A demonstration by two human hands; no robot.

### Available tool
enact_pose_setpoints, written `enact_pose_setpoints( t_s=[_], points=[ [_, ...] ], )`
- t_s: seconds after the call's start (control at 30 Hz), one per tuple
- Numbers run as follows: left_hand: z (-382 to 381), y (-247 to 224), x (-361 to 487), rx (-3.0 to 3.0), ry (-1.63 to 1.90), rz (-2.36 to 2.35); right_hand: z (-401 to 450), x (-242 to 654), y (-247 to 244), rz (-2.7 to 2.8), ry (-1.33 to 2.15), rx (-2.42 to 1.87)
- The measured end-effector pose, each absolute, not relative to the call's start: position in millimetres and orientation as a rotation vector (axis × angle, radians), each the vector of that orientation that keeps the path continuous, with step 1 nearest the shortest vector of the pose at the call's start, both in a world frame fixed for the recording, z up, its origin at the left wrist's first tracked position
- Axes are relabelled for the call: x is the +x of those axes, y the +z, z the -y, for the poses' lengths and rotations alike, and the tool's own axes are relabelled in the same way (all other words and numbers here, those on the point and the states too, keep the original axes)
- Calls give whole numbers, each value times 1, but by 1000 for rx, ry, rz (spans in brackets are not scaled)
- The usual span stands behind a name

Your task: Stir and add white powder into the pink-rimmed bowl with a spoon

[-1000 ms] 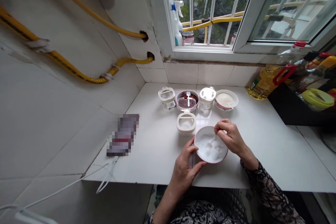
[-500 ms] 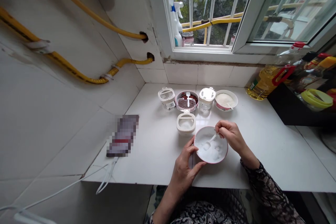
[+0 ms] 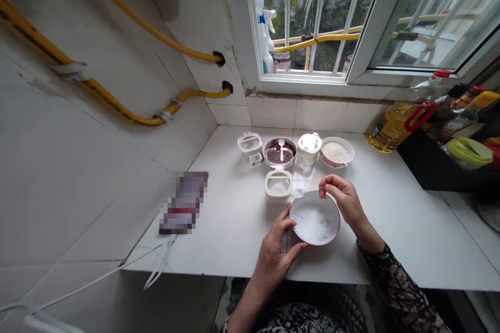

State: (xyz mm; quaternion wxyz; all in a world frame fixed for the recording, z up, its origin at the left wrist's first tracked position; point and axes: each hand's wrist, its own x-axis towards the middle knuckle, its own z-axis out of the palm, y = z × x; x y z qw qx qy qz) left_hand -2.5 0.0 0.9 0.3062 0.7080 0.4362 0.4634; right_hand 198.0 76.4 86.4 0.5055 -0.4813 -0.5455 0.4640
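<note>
Seemingly midway: left hand (image 3: pixel 276 247) clamped on bowl (image 3: pixel 311 198), right hand (image 3: pixel 345 202) pinching spoon (image 3: pixel 297 193), powder (image 3: pixel 311 223) remaining inside, jar (image 3: pixel 278 197) beyond bowl part-filled.

The one view is from a camera worn on the person's head, and it faces forward and down. It looks over the counter (image 3: pixel 230 244) to the window (image 3: pixel 365 57), which takes the upper right part. The lens is fairly near to the left hand (image 3: pixel 275 244) and the right hand (image 3: pixel 346 200) — both are below the middle — and it sees into the bowl (image 3: pixel 308 198) from above. The wall (image 3: pixel 78 166) fills the left side. The box (image 3: pixel 422 166) is cut by the right edge, where things look dark and perhaps a little stretched.
</note>
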Motion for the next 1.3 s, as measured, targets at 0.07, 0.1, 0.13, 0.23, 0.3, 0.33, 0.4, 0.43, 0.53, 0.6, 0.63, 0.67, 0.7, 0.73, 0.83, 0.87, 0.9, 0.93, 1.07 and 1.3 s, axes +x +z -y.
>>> enact_pose_setpoints(
  t_s=[0.07, 0.1, 0.13, 0.23, 0.3, 0.33, 0.4, 0.43, 0.53, 0.6, 0.63, 0.67, 0.7, 0.73, 0.83, 0.87, 0.9, 0.93, 1.07, 1.3],
  points=[
    [0, 1, -2, 1880, 1227, -1154, -75, 192, 85, 1409, 991, -1137],
    [0, 1, -3, 1882, 1225, -1154, -74, 189, 84, 1471, 893, -1130],
    [0, 1, -3, 1883, 1223, -1155, -73, 187, 83, 1551, 776, -1120],
    [-1, 2, -3, 1870, 1225, -1161, -74, 182, 80, 1874, 401, -1036],
    [0, 3, -3, 1858, 1232, -1157, -75, 181, 78, 2056, 231, -971],
    [0, 3, -3, 1855, 1234, -1153, -75, 181, 78, 2100, 185, -953],
    [0, 3, -3, 1857, 1230, -1148, -75, 183, 79, 2094, 151, -943],
    [0, 3, -3, 1858, 1228, -1149, -74, 183, 81, 2059, 156, -942],
    [0, 3, -3, 1861, 1224, -1149, -69, 188, 87, 1931, 226, -958],
    [0, 4, -4, 1859, 1222, -1152, -67, 194, 91, 1857, 281, -982],
    [0, 4, -4, 1857, 1218, -1155, -67, 198, 92, 1836, 296, -994],
    [0, 4, -4, 1856, 1214, -1156, -67, 202, 92, 1830, 298, -1008],
    [0, 4, -4, 1855, 1212, -1156, -68, 205, 92, 1842, 290, -1022],
    [0, 4, -4, 1854, 1213, -1154, -69, 208, 91, 1874, 277, -1033],
    [0, 2, -4, 1851, 1225, -1150, -71, 210, 86, 2056, 249, -1037],
    [0, 2, -3, 1848, 1227, -1151, -72, 208, 84, 2123, 267, -1025],
    [0, 1, -3, 1842, 1226, -1154, -71, 205, 82, 2184, 305, -1008],
    [1, 1, -3, 1837, 1225, -1156, -71, 203, 81, 2228, 357, -988],
    [1, 1, -2, 1814, 1224, -1148, -67, 196, 80, 2178, 540, -992],
    [0, 1, -2, 1788, 1242, -1153, -71, 208, 85, 1875, 694, -1236]
  ],
)
